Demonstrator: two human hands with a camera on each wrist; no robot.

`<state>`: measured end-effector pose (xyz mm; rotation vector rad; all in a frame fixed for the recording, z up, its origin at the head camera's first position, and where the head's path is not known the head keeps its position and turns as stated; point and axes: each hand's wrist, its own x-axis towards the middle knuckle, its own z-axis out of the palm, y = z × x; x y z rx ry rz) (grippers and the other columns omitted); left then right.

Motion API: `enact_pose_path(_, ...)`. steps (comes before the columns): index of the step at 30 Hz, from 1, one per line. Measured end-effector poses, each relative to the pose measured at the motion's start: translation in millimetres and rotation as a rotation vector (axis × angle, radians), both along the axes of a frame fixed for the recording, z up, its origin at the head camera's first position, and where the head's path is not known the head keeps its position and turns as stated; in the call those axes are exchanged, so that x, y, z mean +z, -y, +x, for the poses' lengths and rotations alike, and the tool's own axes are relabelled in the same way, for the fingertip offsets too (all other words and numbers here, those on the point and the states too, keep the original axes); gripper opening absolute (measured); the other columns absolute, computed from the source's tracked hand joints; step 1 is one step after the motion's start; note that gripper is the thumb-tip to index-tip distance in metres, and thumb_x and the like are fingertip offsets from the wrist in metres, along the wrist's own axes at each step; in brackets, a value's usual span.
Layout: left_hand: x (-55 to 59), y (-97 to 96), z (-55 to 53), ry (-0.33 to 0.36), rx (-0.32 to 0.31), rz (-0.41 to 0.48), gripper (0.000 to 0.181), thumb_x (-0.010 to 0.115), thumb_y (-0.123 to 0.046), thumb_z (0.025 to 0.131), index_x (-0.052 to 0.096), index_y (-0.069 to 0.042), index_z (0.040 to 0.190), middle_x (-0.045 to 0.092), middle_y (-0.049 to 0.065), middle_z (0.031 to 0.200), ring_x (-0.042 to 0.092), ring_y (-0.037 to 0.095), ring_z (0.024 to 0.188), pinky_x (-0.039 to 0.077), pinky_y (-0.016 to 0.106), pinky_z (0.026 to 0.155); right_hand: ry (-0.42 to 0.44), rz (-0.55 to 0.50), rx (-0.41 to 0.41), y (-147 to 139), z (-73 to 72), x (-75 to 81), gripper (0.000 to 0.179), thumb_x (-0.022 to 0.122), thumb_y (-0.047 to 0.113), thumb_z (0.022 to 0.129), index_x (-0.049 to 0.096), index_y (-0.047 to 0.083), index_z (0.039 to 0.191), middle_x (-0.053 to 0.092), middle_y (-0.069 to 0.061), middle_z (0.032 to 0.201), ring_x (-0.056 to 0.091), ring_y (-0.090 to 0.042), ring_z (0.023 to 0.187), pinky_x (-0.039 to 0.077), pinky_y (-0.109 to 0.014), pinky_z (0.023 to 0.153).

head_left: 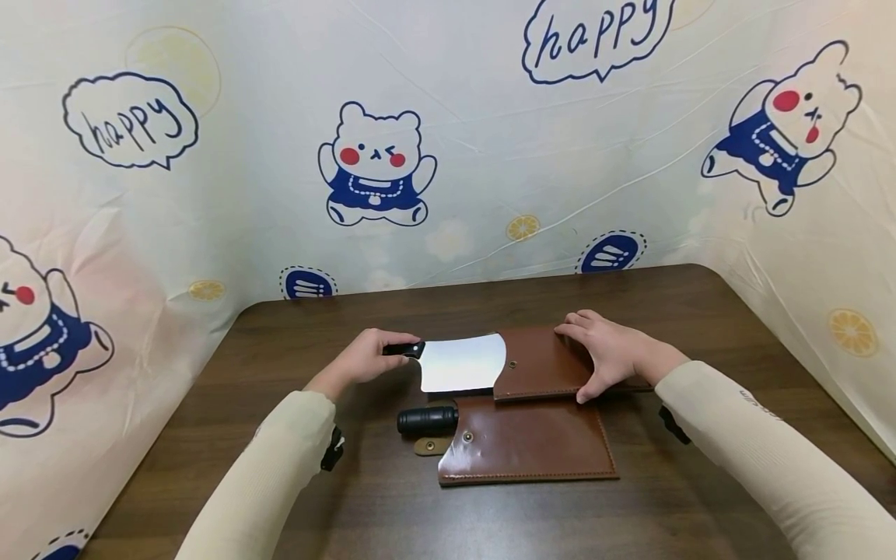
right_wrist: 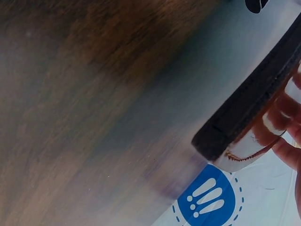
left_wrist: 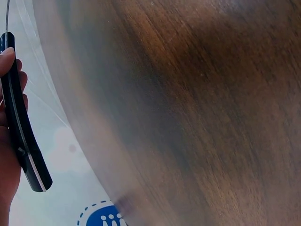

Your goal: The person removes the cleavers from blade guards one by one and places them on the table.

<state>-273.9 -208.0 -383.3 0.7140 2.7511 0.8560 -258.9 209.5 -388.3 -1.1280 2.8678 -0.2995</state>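
My left hand (head_left: 367, 355) grips the black handle (left_wrist: 19, 108) of a cleaver. Its broad, shiny blade (head_left: 462, 363) points right, its end meeting the curved mouth of a brown leather sheath (head_left: 539, 362). Across that sheath lies my right hand (head_left: 612, 350), thumb on the near stitched edge and fingers at the far edge. In the right wrist view the sheath's dark edge (right_wrist: 249, 94) shows with fingertips against its glossy brown face. Whatever part of the blade is inside the sheath is hidden.
Just nearer lies a second brown sheath (head_left: 528, 443), a ribbed black handle (head_left: 427, 421) sticking out of its left end beside a tan snap strap (head_left: 430, 446). All rest on a dark wooden table (head_left: 336, 498). A printed cloth (head_left: 266, 194) hangs behind and at both sides.
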Motion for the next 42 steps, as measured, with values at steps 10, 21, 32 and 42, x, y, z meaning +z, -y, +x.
enact_pose_path(10,0.0,2.4,0.0,0.004,0.007,-0.002,0.038,0.064,-0.008,0.086,0.061,-0.012,0.124,0.064,0.013,0.113,0.056,0.020,0.079,0.046,0.027,0.064,-0.015,0.003,0.002,-1.2,-0.7,-0.8,0.107,0.079,0.059,0.053,0.042,-0.001,0.133,0.040,-0.027,0.135,0.031,-0.043,0.126,0.035,-0.055,0.097)
enact_pose_path(21,-0.5,4.5,1.3,-0.003,0.016,-0.005,0.037,0.064,-0.009,0.085,0.062,-0.012,0.122,0.065,0.012,0.110,0.056,0.020,0.079,0.046,0.028,0.065,0.042,0.041,-0.035,-2.1,-1.4,1.0,0.112,0.079,0.057,0.054,0.036,-0.005,0.137,0.034,-0.030,0.140,0.026,-0.045,0.129,0.032,-0.057,0.099)
enact_pose_path(32,2.7,6.5,1.2,-0.019,0.014,-0.005,0.038,0.064,-0.009,0.086,0.061,-0.013,0.123,0.065,0.013,0.111,0.055,0.019,0.077,0.045,0.028,0.062,0.015,0.035,-0.037,-4.7,-2.4,2.3,0.110,0.080,0.054,0.055,0.037,-0.004,0.138,0.034,-0.028,0.140,0.027,-0.045,0.128,0.034,-0.056,0.098)
enact_pose_path(42,2.5,8.8,-0.7,-0.033,0.010,-0.011,0.038,0.064,-0.009,0.086,0.061,-0.012,0.123,0.065,0.012,0.110,0.056,0.020,0.080,0.046,0.028,0.066,0.015,0.029,-0.037,-4.4,-1.0,5.2,0.110,0.079,0.055,0.055,0.036,-0.004,0.138,0.033,-0.028,0.141,0.025,-0.044,0.130,0.034,-0.056,0.098)
